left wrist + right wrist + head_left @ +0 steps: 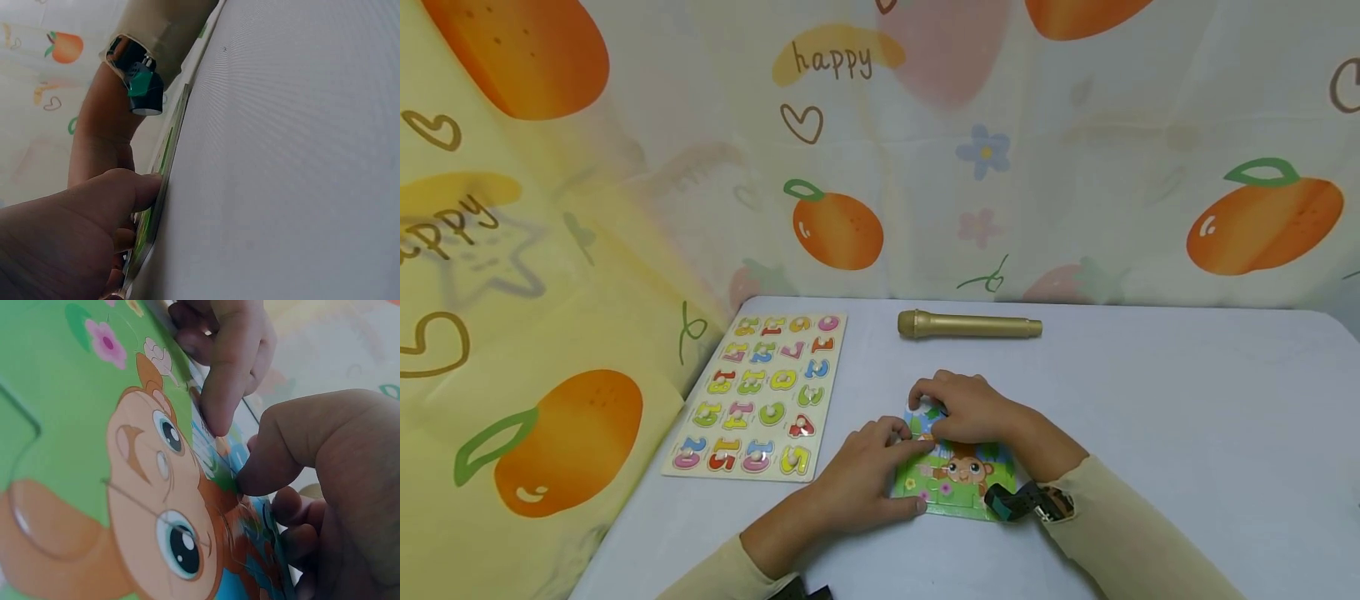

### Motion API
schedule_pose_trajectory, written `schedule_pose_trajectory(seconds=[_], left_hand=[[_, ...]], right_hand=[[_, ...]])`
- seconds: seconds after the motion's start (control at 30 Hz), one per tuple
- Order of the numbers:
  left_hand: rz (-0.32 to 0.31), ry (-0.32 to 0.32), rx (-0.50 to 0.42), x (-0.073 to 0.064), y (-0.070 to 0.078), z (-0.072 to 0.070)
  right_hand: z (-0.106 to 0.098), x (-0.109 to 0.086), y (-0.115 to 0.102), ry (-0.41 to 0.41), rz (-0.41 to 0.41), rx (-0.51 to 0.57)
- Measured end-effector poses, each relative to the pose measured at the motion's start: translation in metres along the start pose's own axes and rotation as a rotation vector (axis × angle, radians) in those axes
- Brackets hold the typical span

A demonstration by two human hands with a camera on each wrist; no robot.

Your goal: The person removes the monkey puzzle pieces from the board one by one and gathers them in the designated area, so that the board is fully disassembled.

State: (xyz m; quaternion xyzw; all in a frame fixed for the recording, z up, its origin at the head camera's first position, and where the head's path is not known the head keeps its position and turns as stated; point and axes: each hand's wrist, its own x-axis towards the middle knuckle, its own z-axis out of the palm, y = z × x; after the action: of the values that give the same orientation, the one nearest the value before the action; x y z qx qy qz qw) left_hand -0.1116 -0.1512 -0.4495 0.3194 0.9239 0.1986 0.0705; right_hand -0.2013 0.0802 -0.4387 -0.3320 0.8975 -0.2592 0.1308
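A jigsaw puzzle [953,500] with a cartoon monkey on green grass lies on the table under both hands. My left hand [867,483] rests at its left side, thumb by the near left corner and index finger stretched over the picture. Bent over the upper part is my right hand [973,410], its fingers curled at the far edge and its thumb on the surface. In the right wrist view the monkey's face [164,481] shows large, with the right thumb and left index finger close together beyond it. The right hand covers part of the top.
Left of the puzzle lies a number board [752,396] with colourful numerals. A gold toy microphone [970,325] lies behind the puzzle. The white tabletop [1195,400] extends to the right, with a fruit-printed curtain [1075,167] behind it.
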Motion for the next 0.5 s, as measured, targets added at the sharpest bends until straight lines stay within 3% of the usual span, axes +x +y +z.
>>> schedule_pose_trajectory(seconds=[0.5], left_hand=[[-0.002,0.024,-0.001,0.0002,-0.0024,0.0029]], right_hand=[[0.0016,0.0003,0.0022,0.003,0.03,0.004]])
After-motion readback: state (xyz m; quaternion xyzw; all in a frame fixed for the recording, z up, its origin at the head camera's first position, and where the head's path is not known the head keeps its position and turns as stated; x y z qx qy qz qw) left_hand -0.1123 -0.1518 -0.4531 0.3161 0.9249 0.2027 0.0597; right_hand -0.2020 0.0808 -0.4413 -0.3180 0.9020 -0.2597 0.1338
